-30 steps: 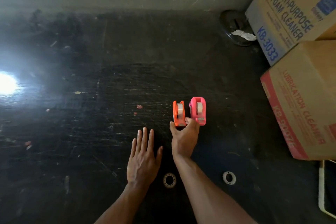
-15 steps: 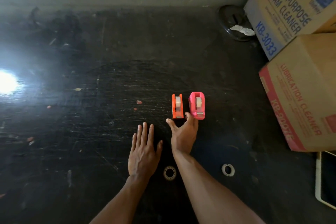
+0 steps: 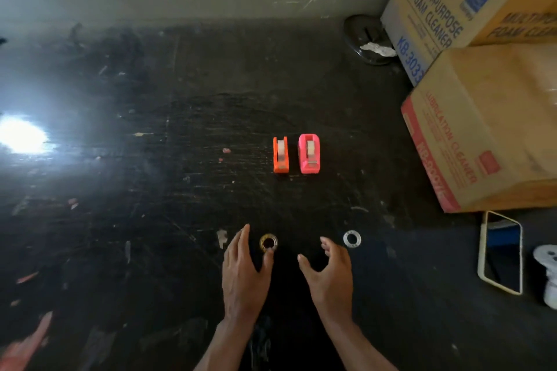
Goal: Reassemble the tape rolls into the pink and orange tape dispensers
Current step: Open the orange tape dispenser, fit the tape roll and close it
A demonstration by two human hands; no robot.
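The orange tape dispenser (image 3: 281, 155) and the pink tape dispenser (image 3: 309, 153) stand side by side on the dark scratched floor (image 3: 180, 190), each with a pale tape roll seated in it. Well below them, my left hand (image 3: 244, 274) rests flat and open, its thumb tip touching a small brownish ring (image 3: 268, 242). My right hand (image 3: 328, 274) hovers open with fingers spread, just left of a small white ring (image 3: 352, 239). Neither hand holds anything.
Two cardboard boxes (image 3: 488, 129) stand stacked at the right. A phone in a pale case (image 3: 501, 253) and a white object (image 3: 550, 274) lie at the lower right. A dark round dish (image 3: 366, 39) sits by the wall. Glare covers the left floor.
My right hand has let go of the dispensers and drawn back toward me. Both hands now lie lower, near the two small rings. The dispensers stay put.
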